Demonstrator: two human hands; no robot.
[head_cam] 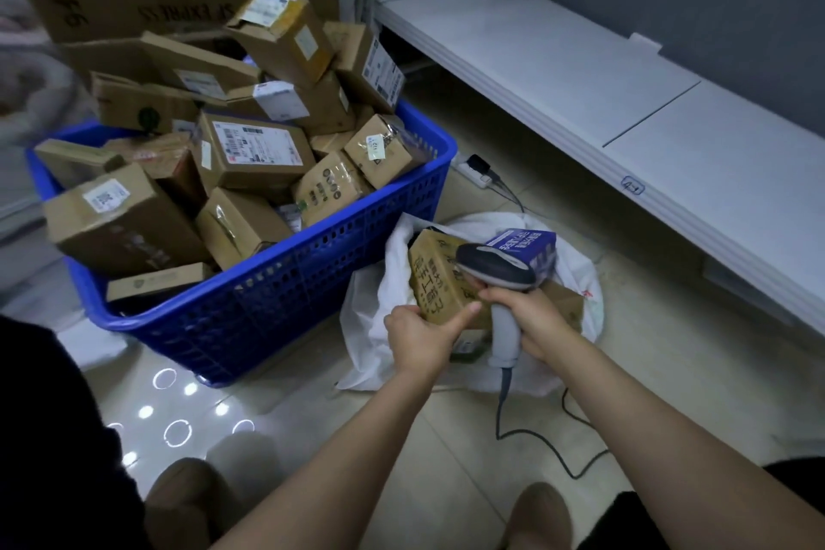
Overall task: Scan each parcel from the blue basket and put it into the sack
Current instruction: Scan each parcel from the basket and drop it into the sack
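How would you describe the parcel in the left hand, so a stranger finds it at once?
Look right of the blue basket to the white sack on the floor. Over its mouth, the left hand grips a brown parcel. Large dark characters cover its side, unlike the blue-and-white box behind it.

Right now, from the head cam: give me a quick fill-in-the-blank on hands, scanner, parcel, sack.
1. The right hand grips the handle of the ____.
2. The left hand holds a brown parcel over the open white ____.
3. The heap of unscanned boxes sits in a basket coloured ____.
4. The scanner trails a ____ across the floor.

Missing words: scanner; sack; blue; cable
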